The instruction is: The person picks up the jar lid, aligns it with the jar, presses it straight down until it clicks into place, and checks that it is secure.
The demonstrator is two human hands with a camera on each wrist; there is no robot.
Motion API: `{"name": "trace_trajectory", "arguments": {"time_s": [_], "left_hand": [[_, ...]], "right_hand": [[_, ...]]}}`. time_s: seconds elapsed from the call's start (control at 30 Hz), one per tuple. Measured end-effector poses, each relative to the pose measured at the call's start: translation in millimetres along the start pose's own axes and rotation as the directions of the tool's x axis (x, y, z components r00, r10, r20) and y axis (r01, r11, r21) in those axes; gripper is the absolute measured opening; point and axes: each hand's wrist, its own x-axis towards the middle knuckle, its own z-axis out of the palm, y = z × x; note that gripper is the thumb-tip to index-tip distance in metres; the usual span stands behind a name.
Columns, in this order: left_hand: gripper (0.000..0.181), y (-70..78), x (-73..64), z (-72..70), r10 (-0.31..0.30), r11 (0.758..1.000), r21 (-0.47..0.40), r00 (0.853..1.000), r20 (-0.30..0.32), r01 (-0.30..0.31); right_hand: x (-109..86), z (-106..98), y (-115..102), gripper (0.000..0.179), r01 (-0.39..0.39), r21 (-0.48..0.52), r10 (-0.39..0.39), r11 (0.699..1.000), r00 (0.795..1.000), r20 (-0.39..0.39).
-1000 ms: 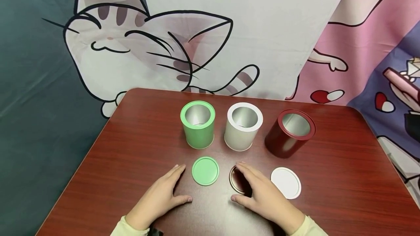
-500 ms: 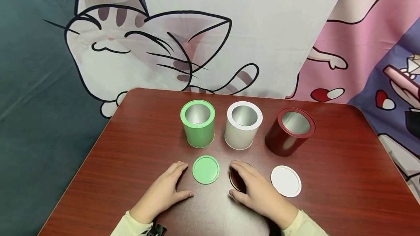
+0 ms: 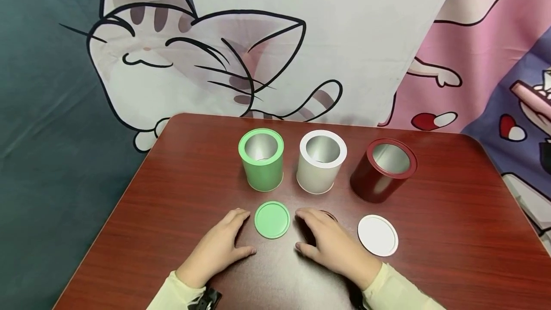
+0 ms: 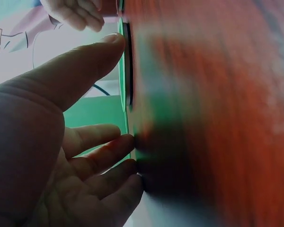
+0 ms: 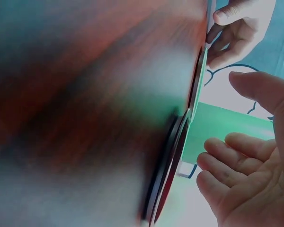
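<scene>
In the head view, a green lid [image 3: 272, 219] lies flat on the table between my two hands. My left hand [image 3: 218, 249] is just left of it, thumb and fingers apart, nothing held. In the left wrist view its fingertips [image 4: 128, 140] are down at the tabletop. My right hand [image 3: 333, 243] hovers palm-down over a dark red lid [image 3: 329, 215], hiding most of it. Seen from the right wrist, that dark red lid [image 5: 169, 175] lies beneath the palm, and the loosely bent fingers grip nothing. A white lid [image 3: 378, 235] lies right of this hand.
Behind the lids stand three open-topped cans: a green can [image 3: 264, 176], a white can [image 3: 317, 178] and a dark red can [image 3: 373, 183]. The brown table [image 3: 181, 166] ends at a printed cloth backdrop [image 3: 366, 51].
My right hand has shifted left across the dark red lid toward the green one, covering more of the dark red lid. My left hand has edged slightly right. The lids and cans stay put.
</scene>
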Motion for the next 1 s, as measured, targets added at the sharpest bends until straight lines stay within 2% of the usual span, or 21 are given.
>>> {"name": "trace_trajectory", "arguments": {"time_s": [0.53, 0.8, 1.0], "left_hand": [[0.077, -2.9, 4.2, 0.1, 0.003, 1.0, 0.0, 1.0, 0.003, -0.003], [0.077, -0.7, 5.9, 2.2, 0.01, 1.0, 0.003, 1.0, 0.009, -0.01], [0.087, 2.1, 8.0, 5.9, -0.018, 1.0, -0.016, 1.0, 0.02, 0.018]], "right_hand": [[20.4, 7.5, 1.7, 0.062, 0.038, 0.04, -0.039, 0.999, 0.998, 0.04], [26.2, 10.0, 1.4, 0.061, 0.028, 0.055, -0.033, 0.998, 0.995, 0.092], [33.3, 10.7, -2.1, 0.056, 0.035, 0.024, -0.038, 0.999, 0.994, 0.098]]}}
